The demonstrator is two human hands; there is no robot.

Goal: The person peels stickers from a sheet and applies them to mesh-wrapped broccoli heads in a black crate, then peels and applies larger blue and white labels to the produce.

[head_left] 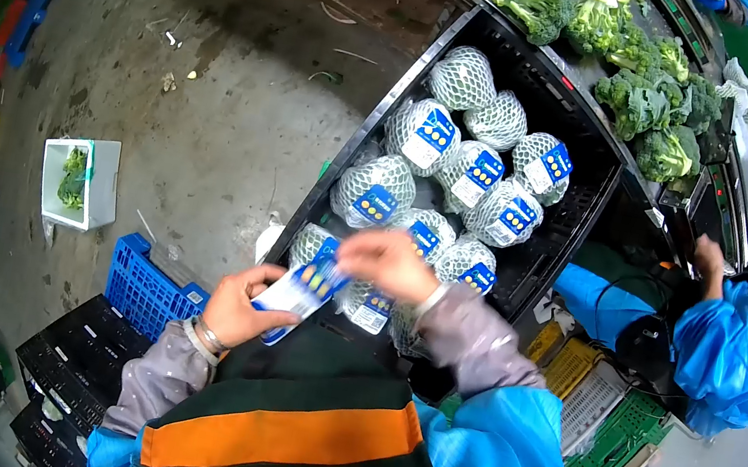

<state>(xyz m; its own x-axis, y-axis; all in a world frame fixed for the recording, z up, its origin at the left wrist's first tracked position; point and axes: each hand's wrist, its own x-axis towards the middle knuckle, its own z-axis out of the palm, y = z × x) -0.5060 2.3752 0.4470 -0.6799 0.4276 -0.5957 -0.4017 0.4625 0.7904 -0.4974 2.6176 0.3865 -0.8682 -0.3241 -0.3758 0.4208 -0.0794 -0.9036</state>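
Left grip (237,310) holds labels (292,297) by netted bundles (378,190); right grip (396,265) too blurred to tell. Broccoli (547,7) crowds the worktop (575,67) beyond.

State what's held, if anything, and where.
Left hand: blue-and-white rectangular printed labels, by their lower end. Right hand: blurred at the upper end; can't tell.

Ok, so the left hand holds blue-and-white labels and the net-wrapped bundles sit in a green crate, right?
Not quite: the head view shows the crate is black, not green. The left hand does hold blue-and-white labels, and the net-wrapped bundles do sit in that crate.
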